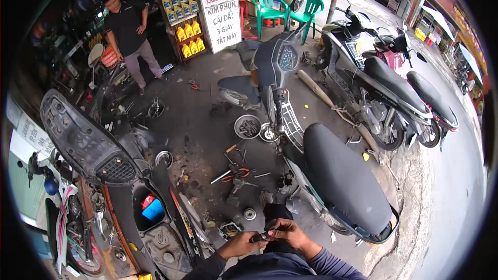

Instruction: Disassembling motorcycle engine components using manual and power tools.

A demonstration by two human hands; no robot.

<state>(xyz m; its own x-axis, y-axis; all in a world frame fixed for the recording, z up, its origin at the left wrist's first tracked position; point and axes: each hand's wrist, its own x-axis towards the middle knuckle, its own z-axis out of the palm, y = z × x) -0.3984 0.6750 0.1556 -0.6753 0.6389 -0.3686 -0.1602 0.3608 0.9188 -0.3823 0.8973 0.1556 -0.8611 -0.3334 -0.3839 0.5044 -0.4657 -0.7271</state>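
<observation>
At the bottom centre, my left hand [244, 243] and my right hand [288, 233] are close together with fingers closed on a small dark part [261, 238] that is too small and partly hidden to name. Just behind them is my dark-clad leg [277, 212]. A round metal part [249, 214] and an open metal component [229, 229] lie on the ground left of them. Farther forward lie a power drill [236, 189], orange-handled pliers [228, 178] and other tools, below a metal bowl [247, 126] full of parts.
Scooters with a raised seat [88, 140] on the left and a dark seat [342, 181] on the right flank me; more motorbikes [394, 93] line the right. A person [129, 31] stands at the shop entrance, beside an oil-bottle shelf [181, 15]. Green chairs [270, 10] stand behind.
</observation>
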